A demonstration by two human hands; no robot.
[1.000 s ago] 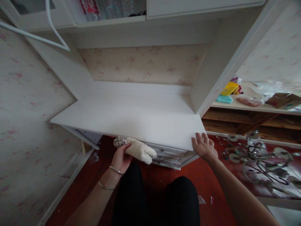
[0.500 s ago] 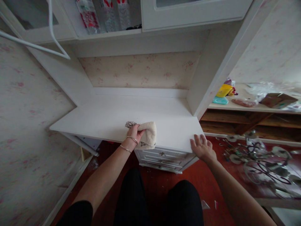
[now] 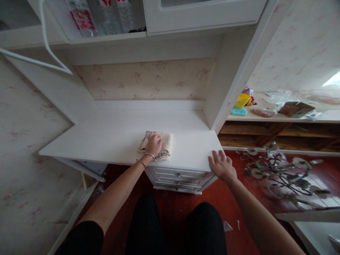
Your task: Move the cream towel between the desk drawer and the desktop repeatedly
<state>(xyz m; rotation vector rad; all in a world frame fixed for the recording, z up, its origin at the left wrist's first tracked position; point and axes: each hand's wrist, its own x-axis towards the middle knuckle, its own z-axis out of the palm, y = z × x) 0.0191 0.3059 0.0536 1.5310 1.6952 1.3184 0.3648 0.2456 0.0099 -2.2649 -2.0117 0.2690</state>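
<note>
Left grip (image 3: 154,142): clasping a folded cloth (image 3: 166,141), fingers bent over it; two bracelets (image 3: 149,156) at the wrist. Cloth: cream, dark print, lying on the white surface (image 3: 111,132) near the front edge. Right grip (image 3: 222,165): empty, fingers spread, resting on the surface's front right corner, well apart from the cloth. Drawer unit (image 3: 186,175): white, beneath the surface. Clear bottles (image 3: 110,21), red markings: overhead compartment. Yellow container (image 3: 242,100), cardboard box (image 3: 296,109): low shelf unit (image 3: 247,128), right. Metal lamp fitting (image 3: 300,181), curved arms: red floor (image 3: 240,198), right.
</note>
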